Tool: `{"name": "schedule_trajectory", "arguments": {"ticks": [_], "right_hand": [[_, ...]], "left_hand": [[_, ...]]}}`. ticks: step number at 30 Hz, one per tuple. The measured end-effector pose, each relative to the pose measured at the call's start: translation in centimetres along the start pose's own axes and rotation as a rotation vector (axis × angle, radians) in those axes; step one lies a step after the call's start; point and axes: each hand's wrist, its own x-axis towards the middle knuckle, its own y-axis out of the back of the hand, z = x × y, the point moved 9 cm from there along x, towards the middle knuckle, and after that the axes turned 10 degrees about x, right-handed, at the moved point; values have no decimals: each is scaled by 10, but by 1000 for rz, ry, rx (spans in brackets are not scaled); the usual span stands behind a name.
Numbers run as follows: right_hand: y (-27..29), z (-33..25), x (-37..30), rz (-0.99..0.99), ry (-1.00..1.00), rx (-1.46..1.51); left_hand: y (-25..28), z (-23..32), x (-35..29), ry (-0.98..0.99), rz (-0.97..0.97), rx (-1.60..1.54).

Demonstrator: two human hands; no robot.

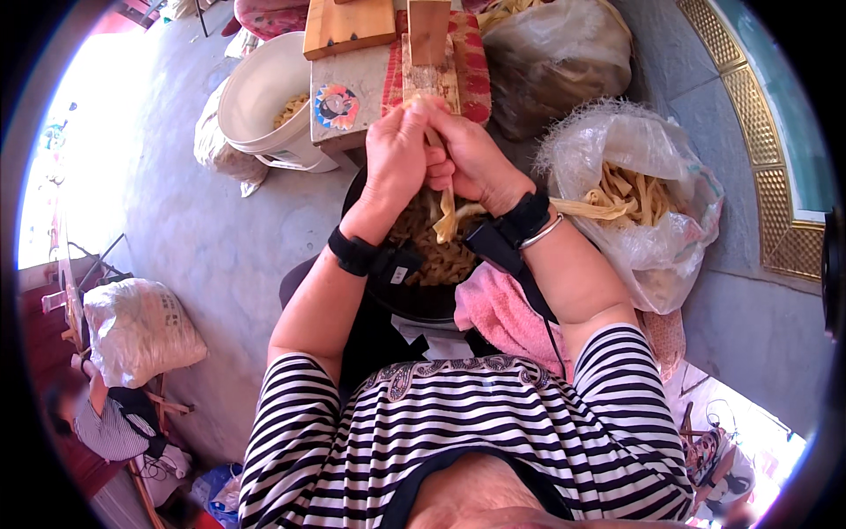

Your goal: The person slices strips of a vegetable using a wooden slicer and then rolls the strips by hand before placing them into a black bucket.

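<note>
My left hand and my right hand meet at the near end of a worn wooden board. Both are closed, thumbs together, around a long pale-yellow dried strip. Its lower end hangs from under my fingers, and the part inside my grip is hidden. Beneath my wrists stands a black basin holding many small curled brownish-yellow pieces. An upright wooden block rises from the board just beyond my fingertips.
The board lies on a red patterned cloth over a low table. Left of it is a white bucket with cut pieces inside. A plastic sack of long strips sits right, and a pink towel lies by my lap.
</note>
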Motion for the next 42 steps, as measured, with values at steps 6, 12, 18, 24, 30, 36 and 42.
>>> {"name": "schedule_trajectory", "arguments": {"ticks": [6,12,18,24,30,36,42], "right_hand": [[-27,9,-9,-108,-3,-279],[-48,2,-20,-206,59,44],[-48,-51,-50,39,976,-978],[-13,-40,-26,94,604,-691],[-3,-3,-18,-63,-64,-8],[-10,2,-22,-206,-258,-110],[-16,-54,-30,-19,656,-869]], "left_hand": [[57,16,18,-193,3,-828],[75,90,-38,-896,612,296],[4,88,-51,-801,236,556],[14,28,-5,-251,16,420],[9,72,-26,-585,19,659],[1,80,-35,-778,-43,737],[10,44,-12,-481,14,593]]}}
